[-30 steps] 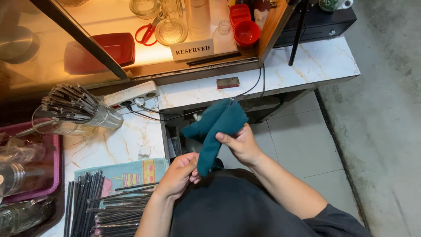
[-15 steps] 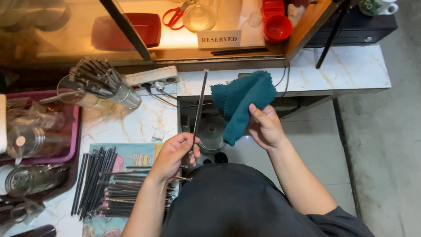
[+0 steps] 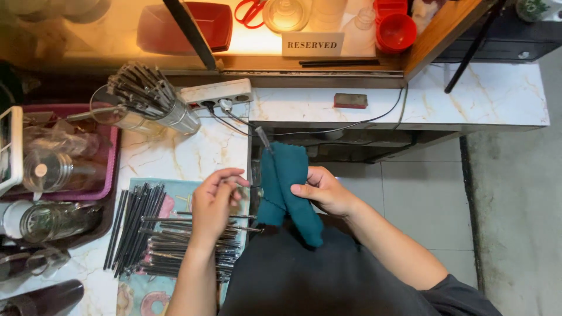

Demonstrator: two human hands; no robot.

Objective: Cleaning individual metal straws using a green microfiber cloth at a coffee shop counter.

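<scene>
Your right hand (image 3: 325, 192) has its grip closed on a folded teal cloth (image 3: 285, 187), thumb on top and fingers underneath, with the forearm running in from the lower right. A thin dark straw (image 3: 263, 139) pokes out of the cloth's top fold, its tip pointing up and away from you; the rest of it is hidden inside the cloth. The cloth hangs over your dark apron (image 3: 310, 275), just past the worktop's (image 3: 175, 158) right edge.

Your left hand (image 3: 213, 202) hovers beside the cloth, wrist bent, fingers curled loosely inward. You cannot tell from this view whether it pinches anything. Right under it lies a heap of dark straws (image 3: 170, 246) spread on a pale patterned mat (image 3: 175, 193), some in a row, others crossed.

Farther left on the white marble worktop a metal cup (image 3: 170, 117) lies tipped, packed with more straws, next to a white power strip (image 3: 216, 92). A purple tray (image 3: 102, 175) with glass jars sits at the far left. Behind runs a lit wooden shelf (image 3: 293, 61) with a red tray, red cups and a small white sign. Grey tiled floor (image 3: 503, 205) shows on your right.
</scene>
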